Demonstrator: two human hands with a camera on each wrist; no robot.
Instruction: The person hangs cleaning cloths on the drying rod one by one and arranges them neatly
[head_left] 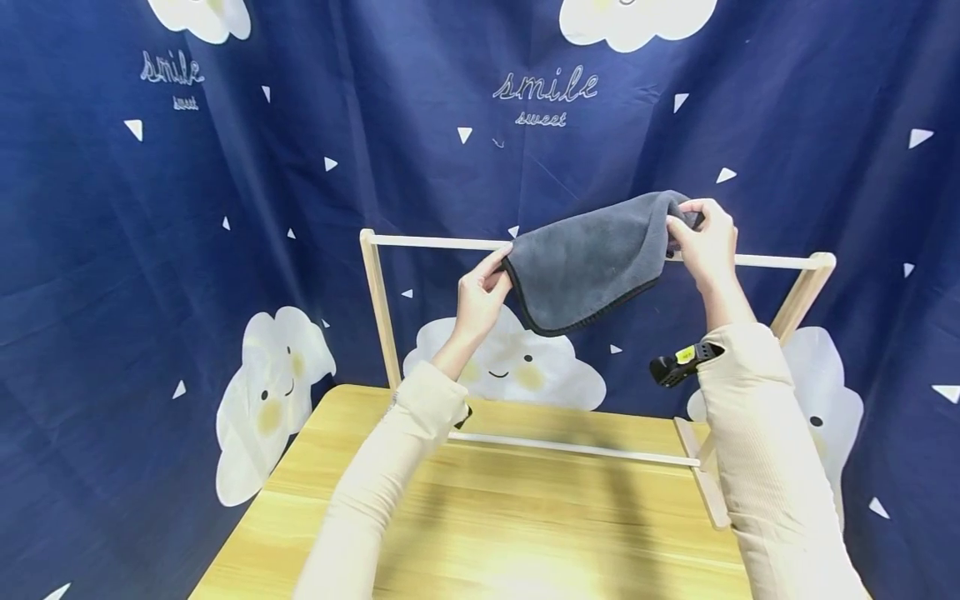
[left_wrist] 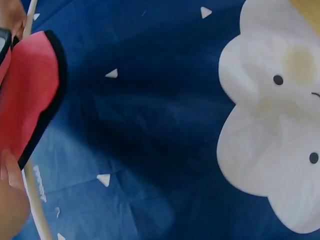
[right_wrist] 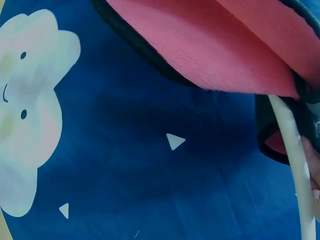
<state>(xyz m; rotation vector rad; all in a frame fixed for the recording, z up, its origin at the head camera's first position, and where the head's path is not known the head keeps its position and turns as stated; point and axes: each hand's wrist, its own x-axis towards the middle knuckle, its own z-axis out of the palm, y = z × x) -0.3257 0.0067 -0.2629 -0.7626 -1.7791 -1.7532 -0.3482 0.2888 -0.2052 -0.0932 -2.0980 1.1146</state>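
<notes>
One left hand (head_left: 478, 302) and one right hand (head_left: 707, 243) pinched one gray cloth (head_left: 585, 262) by opposite ends. Two white bars (head_left: 435, 242) spanned one wooden rack (head_left: 380, 308) on one tabletop (head_left: 510, 508).

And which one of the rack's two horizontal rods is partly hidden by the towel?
The upper rod: its middle part is behind the black-edged grey towel. The lower rod runs near the tabletop, well below the towel.

Head view bright; glare whitened the tabletop (head_left: 536, 525) at six o'clock, faint shadows crossed it. Wrist views ran dimmer, softer.
</notes>
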